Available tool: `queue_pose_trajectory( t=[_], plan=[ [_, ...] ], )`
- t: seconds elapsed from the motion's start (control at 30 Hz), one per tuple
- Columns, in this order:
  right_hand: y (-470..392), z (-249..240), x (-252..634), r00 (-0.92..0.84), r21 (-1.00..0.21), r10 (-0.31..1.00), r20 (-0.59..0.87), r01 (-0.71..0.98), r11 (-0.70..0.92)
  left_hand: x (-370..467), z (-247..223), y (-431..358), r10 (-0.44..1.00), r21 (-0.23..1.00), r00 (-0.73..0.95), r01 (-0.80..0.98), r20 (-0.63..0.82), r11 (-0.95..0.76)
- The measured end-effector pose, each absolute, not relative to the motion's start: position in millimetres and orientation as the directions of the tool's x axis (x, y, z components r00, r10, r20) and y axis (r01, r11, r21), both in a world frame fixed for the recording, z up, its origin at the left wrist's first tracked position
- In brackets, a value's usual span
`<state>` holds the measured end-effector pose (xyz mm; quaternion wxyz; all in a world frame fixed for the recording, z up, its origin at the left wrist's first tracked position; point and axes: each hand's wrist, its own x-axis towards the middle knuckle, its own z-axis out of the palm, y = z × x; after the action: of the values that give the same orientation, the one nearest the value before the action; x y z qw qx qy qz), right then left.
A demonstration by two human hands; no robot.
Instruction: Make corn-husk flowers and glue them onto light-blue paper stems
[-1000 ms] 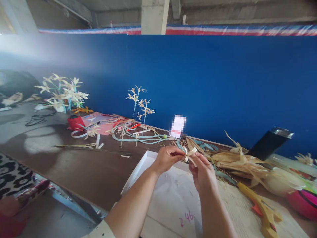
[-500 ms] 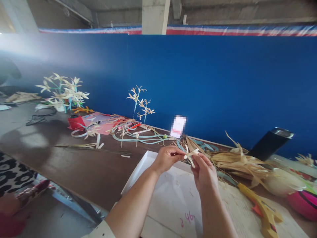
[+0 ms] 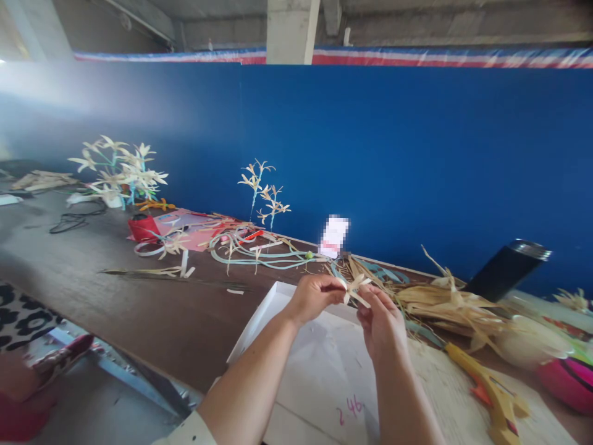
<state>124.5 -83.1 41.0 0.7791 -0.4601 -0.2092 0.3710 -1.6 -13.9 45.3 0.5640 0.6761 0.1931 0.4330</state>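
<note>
A dark bottle point(image 3: 506, 270) stood at three o'clock, a black cable point(image 3: 76, 217) lay at nine, and a concrete pillar point(image 3: 291, 31) rose at twelve.

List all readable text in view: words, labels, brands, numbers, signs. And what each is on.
"2.46", pink handwriting on the white tray; the dot is faint.
Pixelated white-and-pink panel by the blue wall: unreadable.
Yellow glue gun: small marking on the handle, too small to read.
No other text is legible.
</note>
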Motion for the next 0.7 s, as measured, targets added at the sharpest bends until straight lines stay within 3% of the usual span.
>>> queue_pose_trajectory(
  t=[0.13, 0.37, 0.7],
  plan=[
    [-82.4, 40.7, 123.2, 0.626, -0.870, 0.780, 0.006, -0.382, 0.313, -1.1, 44.3, -13.3, 0.754, 0.931, 0.547, -0.224, 0.364, -0.287],
    [-81.6, 38.2, 123.9, 0.601, -0.867, 0.798, 0.045, -0.374, 0.330, -4.0, 51.1, -13.2, 0.738, 0.859, 0.456, -0.136, 0.497, -0.494],
    [-82.9, 40.5, 120.5, 0.606, -0.883, 0.794, 0.055, -0.342, 0.322, -3.6, 49.1, -12.4, 0.764, 0.856, 0.403, -0.115, 0.504, -0.504]
  ],
)
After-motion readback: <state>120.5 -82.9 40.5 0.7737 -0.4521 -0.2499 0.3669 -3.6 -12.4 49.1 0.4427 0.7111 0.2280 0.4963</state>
